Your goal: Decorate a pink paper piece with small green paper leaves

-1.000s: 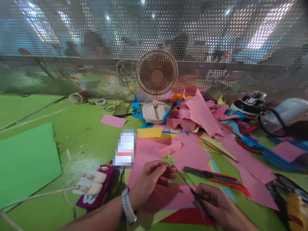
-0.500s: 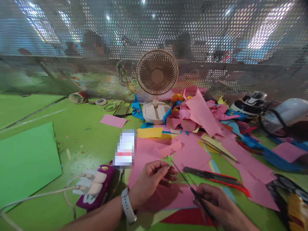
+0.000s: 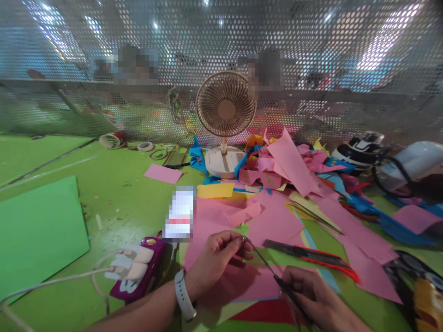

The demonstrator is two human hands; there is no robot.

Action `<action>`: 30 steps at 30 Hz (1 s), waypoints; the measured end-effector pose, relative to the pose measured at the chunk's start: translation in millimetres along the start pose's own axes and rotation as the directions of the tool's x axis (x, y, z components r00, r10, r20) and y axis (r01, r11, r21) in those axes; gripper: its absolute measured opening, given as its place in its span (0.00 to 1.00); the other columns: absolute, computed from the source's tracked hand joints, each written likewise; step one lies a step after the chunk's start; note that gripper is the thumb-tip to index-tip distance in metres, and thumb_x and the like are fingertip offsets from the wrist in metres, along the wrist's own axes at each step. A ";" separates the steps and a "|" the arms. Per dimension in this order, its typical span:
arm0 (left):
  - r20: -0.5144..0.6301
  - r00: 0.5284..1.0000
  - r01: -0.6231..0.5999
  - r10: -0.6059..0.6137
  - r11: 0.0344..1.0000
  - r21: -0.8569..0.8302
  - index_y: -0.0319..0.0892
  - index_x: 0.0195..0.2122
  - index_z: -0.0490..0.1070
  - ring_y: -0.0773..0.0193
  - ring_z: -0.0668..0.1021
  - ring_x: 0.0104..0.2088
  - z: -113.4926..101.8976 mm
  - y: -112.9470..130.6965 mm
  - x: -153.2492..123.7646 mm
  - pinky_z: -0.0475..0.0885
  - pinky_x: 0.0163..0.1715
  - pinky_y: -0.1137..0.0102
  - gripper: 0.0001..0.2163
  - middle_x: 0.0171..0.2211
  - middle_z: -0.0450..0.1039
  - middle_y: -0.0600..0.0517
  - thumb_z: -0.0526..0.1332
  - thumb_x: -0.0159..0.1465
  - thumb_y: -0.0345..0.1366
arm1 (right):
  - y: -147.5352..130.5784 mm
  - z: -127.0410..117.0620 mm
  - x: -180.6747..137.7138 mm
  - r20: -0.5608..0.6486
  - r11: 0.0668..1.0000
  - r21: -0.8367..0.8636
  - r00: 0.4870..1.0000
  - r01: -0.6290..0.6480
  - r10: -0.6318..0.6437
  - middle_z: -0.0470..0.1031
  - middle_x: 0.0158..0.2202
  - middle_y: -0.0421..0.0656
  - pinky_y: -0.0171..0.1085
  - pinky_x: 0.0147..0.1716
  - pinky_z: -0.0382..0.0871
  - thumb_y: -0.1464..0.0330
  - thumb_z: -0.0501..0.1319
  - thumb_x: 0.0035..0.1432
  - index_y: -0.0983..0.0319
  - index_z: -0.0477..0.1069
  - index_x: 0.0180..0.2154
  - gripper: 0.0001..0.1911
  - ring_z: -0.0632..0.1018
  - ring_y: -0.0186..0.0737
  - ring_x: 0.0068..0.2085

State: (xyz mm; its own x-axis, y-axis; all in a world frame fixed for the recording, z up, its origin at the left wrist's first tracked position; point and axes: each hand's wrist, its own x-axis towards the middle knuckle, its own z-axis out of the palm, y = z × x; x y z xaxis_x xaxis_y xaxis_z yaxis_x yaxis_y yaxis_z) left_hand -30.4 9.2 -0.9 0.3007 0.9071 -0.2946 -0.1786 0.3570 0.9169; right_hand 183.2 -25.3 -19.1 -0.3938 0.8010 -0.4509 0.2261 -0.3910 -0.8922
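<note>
My left hand (image 3: 224, 251), with a white wristband, pinches a small light-green paper cutout (image 3: 243, 228) between thumb and forefinger. Its lobed part sticks up past the fingertips. In my right hand (image 3: 306, 293) are slim black-handled scissors (image 3: 266, 263), their narrow blades seemingly together and pointing up and left. The blade tip meets the cutout by my left fingertips. My right fingers partly hide the handles. Under both hands lie pink paper sheets (image 3: 242, 281). A red and black utility knife (image 3: 311, 258) rests just beyond my right hand.
A phone (image 3: 180, 214) and purple power strip (image 3: 138, 267) with cables lie left. Behind stands a fan (image 3: 225, 110) before a perforated screen (image 3: 145, 106). Paper scraps (image 3: 290, 161) heap at right, near tweezers (image 3: 316, 216). Tape rolls (image 3: 145, 146) and green card (image 3: 41, 230) sit left.
The scissors' tip has shifted slightly left and down, right up to my left fingertips. The green cutout has turned a little in my left hand, which has barely moved.
</note>
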 end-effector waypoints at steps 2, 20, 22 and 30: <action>0.005 1.000 -0.005 0.005 1.000 0.000 0.36 0.34 0.72 0.63 0.76 0.31 0.6 0.2 -0.4 0.71 0.29 0.69 0.14 0.31 0.74 0.46 0.57 0.59 0.43 | -1.0 0.7 0.0 -0.010 1.000 0.004 1.000 -0.014 0.014 0.60 0.15 0.33 0.26 0.14 0.50 0.49 0.61 0.44 0.62 0.60 0.22 0.23 0.60 0.25 0.16; 0.028 1.000 -0.001 0.002 0.999 -0.053 0.35 0.36 0.71 0.61 0.77 0.32 -1.5 -4.9 -0.5 0.73 0.33 0.66 0.12 0.33 0.74 0.44 0.56 0.60 0.41 | 3.9 2.0 3.9 -0.047 1.000 0.007 0.999 -0.023 0.023 0.58 0.14 0.32 0.26 0.13 0.49 0.49 0.61 0.43 0.62 0.59 0.21 0.24 0.57 0.23 0.14; -0.008 1.000 0.024 -0.025 0.993 -0.113 0.36 0.38 0.71 0.60 0.78 0.33 -2.6 -6.8 -1.1 0.73 0.34 0.64 0.13 0.34 0.75 0.44 0.56 0.60 0.41 | 4.3 1.6 4.3 -0.044 1.000 0.018 0.999 -0.024 0.025 0.59 0.14 0.32 0.26 0.13 0.49 0.49 0.62 0.43 0.62 0.59 0.21 0.23 0.57 0.23 0.14; 0.024 1.000 0.019 -0.018 0.999 -0.031 0.34 0.33 0.71 0.62 0.77 0.29 -1.5 -2.1 -0.2 0.72 0.30 0.68 0.12 0.31 0.74 0.45 0.57 0.60 0.40 | 2.1 1.9 3.2 -0.046 1.000 0.013 0.999 -0.023 0.024 0.58 0.15 0.33 0.27 0.15 0.50 0.50 0.62 0.44 0.62 0.59 0.21 0.23 0.58 0.24 0.16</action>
State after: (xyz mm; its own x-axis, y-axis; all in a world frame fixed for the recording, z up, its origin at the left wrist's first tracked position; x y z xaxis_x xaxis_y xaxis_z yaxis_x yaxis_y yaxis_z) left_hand -31.5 8.5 -3.2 0.3266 0.8948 -0.3044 -0.2018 0.3806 0.9024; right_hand 180.7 -24.4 -22.5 -0.3470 0.8116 -0.4701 0.2234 -0.4152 -0.8819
